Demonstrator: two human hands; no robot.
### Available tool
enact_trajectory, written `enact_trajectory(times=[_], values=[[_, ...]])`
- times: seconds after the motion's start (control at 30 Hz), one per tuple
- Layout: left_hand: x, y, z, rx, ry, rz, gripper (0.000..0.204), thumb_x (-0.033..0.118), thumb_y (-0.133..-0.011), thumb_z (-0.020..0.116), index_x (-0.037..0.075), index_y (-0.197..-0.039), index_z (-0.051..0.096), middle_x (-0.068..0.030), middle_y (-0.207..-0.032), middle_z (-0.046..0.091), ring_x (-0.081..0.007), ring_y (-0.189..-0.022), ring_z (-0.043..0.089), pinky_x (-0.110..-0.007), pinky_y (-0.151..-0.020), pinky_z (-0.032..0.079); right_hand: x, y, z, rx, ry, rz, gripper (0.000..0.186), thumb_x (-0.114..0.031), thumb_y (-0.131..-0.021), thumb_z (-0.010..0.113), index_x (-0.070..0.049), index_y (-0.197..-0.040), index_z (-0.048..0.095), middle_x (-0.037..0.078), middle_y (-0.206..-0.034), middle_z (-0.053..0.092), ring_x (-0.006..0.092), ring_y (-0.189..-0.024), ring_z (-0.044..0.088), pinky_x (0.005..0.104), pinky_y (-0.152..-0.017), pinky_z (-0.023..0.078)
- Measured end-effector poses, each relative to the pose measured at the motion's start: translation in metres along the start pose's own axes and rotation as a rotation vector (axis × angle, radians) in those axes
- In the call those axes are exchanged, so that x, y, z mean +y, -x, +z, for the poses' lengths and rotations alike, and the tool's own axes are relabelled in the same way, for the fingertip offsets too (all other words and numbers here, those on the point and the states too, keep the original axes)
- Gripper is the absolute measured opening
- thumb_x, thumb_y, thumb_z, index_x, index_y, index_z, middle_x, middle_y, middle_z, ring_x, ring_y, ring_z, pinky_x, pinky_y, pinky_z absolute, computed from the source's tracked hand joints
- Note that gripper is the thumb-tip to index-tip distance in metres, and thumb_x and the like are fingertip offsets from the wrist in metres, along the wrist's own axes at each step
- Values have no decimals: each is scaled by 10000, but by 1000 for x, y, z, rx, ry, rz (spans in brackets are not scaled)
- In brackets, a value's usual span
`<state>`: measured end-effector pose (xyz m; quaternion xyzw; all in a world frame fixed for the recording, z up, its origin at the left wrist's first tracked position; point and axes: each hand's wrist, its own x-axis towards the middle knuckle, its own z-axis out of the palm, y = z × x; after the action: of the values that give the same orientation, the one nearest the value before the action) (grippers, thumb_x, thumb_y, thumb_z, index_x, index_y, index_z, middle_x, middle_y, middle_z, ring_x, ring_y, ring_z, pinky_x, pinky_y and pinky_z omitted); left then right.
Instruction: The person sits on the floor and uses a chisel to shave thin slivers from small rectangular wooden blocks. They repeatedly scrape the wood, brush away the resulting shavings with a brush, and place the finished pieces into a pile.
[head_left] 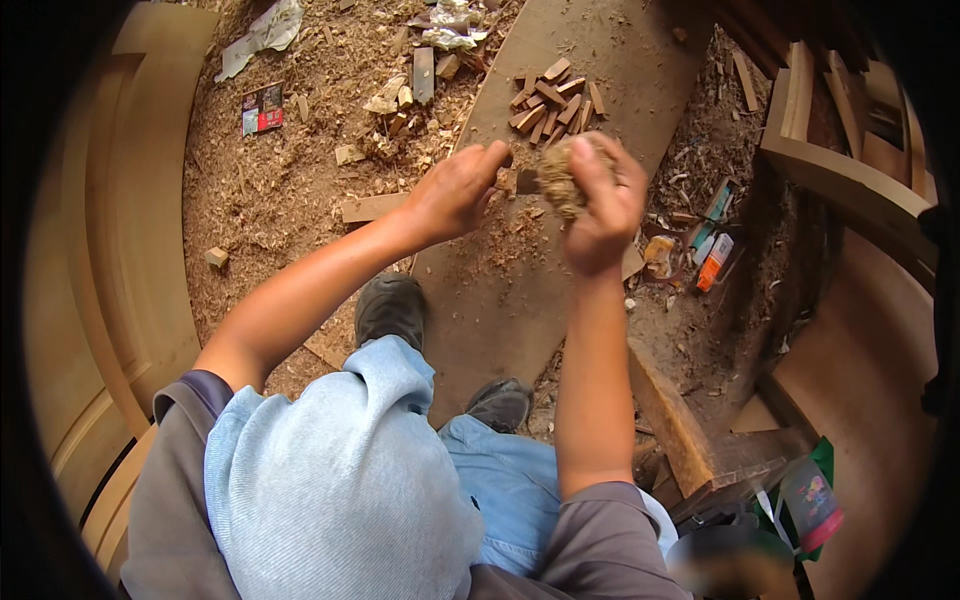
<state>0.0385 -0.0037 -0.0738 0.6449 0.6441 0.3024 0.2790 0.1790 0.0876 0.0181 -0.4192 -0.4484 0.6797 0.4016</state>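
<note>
My right hand [606, 195] is closed around a rough, fibrous yellow-brown lump [562, 182], whose exact kind I cannot make out. To its left my left hand [462, 190] is closed too, fingers curled, and whatever it may grip is hidden. Between the two hands a small dark piece [528, 181] shows; I cannot tell whether either hand touches it. Just beyond them a loose pile of short wooden pieces [560, 100] lies on a long brown board [490, 330]. Crumbs of wood shavings [512, 245] are scattered on that board below my hands.
Shavings and offcuts cover the ground [290, 190] at left, beside a panelled wooden door [120, 200]. On the right lie an orange-and-white packet [714, 262], a rough timber piece [672, 415] and a wooden frame [850, 185]. My dark shoes [390, 308] are by the board.
</note>
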Motion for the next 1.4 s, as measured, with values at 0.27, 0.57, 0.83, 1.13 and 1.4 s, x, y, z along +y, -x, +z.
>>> enact_trajectory(times=[0.27, 0.57, 0.83, 1.13, 1.4], values=[[7, -6, -3, 12, 20, -12, 405, -84, -755, 637, 44, -1070, 416, -195, -881, 556, -410, -845, 586, -499, -702, 462, 1, 3, -10, -68, -49, 55, 266, -171, -900, 679, 78, -993, 657, 60, -816, 646, 117, -777, 596, 228, -710, 450], [4, -5, -3, 8, 74, -18, 405, -60, -775, 652, 38, -1092, 420, -191, -886, 562, -419, -837, 592, -494, -705, 463, 5, 3, -14, -68, -74, -24, 284, -211, -968, 589, 65, -1003, 645, 75, -822, 650, 127, -784, 608, 247, -755, 471], [4, -5, -2, 23, 86, -22, 399, -68, -769, 666, 35, -1064, 419, -184, -879, 565, -404, -830, 590, -491, -717, 465, 8, 3, -13, 2, -47, -56, 269, -208, -971, 582, 54, -971, 646, 45, -804, 629, 102, -741, 566, 230, -728, 444], [4, -4, -5, 22, 78, -33, 408, -81, -776, 662, 35, -1078, 414, -189, -878, 561, -411, -827, 594, -490, -710, 471, 5, 6, -7, 27, -154, -29, 219, -176, -915, 662, 43, -924, 667, 3, -756, 611, 66, -689, 514, 221, -613, 372], [3, -2, -4, 39, 79, -20, 401, -85, -772, 657, 29, -1072, 415, -186, -867, 553, -410, -824, 591, -484, -698, 470, 6, 7, -8, 96, -130, -19, 210, -177, -925, 656, 32, -907, 667, 21, -785, 616, 83, -734, 544, 228, -668, 416]])
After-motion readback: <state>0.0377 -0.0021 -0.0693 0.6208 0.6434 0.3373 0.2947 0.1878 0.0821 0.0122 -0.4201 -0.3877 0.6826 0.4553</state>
